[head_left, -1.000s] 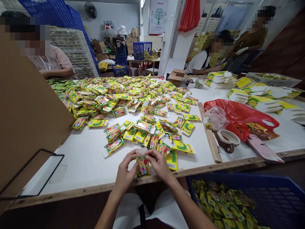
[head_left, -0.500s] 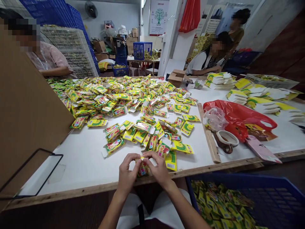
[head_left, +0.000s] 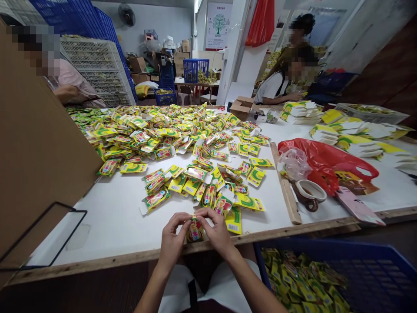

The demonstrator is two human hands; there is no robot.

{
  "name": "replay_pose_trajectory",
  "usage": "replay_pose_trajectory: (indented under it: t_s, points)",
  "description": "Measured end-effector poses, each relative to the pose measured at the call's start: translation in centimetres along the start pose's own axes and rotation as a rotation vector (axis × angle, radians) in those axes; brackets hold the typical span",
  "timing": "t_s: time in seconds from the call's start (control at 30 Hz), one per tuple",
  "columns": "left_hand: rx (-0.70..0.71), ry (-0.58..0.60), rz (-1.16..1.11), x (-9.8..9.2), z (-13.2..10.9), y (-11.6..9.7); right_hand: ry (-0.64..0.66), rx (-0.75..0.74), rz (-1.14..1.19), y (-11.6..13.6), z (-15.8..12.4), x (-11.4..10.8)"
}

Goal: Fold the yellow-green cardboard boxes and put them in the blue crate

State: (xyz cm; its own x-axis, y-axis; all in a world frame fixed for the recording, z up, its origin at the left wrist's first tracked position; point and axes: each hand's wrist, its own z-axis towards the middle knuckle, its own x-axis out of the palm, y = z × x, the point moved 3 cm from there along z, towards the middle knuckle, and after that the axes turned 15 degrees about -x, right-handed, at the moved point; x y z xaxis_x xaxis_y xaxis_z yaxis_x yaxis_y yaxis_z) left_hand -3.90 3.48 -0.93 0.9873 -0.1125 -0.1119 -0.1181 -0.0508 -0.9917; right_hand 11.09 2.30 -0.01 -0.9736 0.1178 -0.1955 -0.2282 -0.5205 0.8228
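Both my hands meet at the near edge of the white table (head_left: 107,226). My left hand (head_left: 172,239) and my right hand (head_left: 216,231) pinch one small yellow-green carton (head_left: 194,230) between them, fingers closed on its top end. Just beyond lies a big heap of the same flat yellow-green cartons (head_left: 169,139), the nearest of them (head_left: 234,219) touching distance from my right hand.
A blue crate (head_left: 374,278) of finished cartons stands low right. A brown cardboard sheet (head_left: 35,165) leans at left. A wooden strip (head_left: 286,184), tape roll (head_left: 311,190), red bag (head_left: 329,161) and pink phone (head_left: 358,206) lie right. Other people sit at the far side.
My fingers have closed in over the carton's top, and it now sits more hidden between both hands. A standing person at the far right has moved left.
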Motion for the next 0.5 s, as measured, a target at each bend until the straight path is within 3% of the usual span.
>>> replay_pose_trajectory:
  t_s: [0.17,0.23,0.3,0.37,0.5]
  points:
    - [-0.021,0.023,0.019,0.0,-0.6,0.3,0.007,0.018,0.011,-0.1,-1.1,0.7]
    - [-0.038,0.016,0.015,-0.1,-0.7,0.2,-0.022,-0.002,-0.075,0.8,-1.6,-0.7]
    - [-0.058,-0.026,0.047,-0.2,-0.5,0.1,-0.072,-0.012,-0.208,2.3,-2.6,-4.1]
    - [-0.084,-0.062,0.152,-0.3,0.0,0.1,-0.112,0.018,-0.381,3.8,-4.0,-9.6]
    - [-0.061,-0.065,0.415,1.0,2.3,0.2,0.005,0.051,-0.836,5.9,-7.3,-20.4]
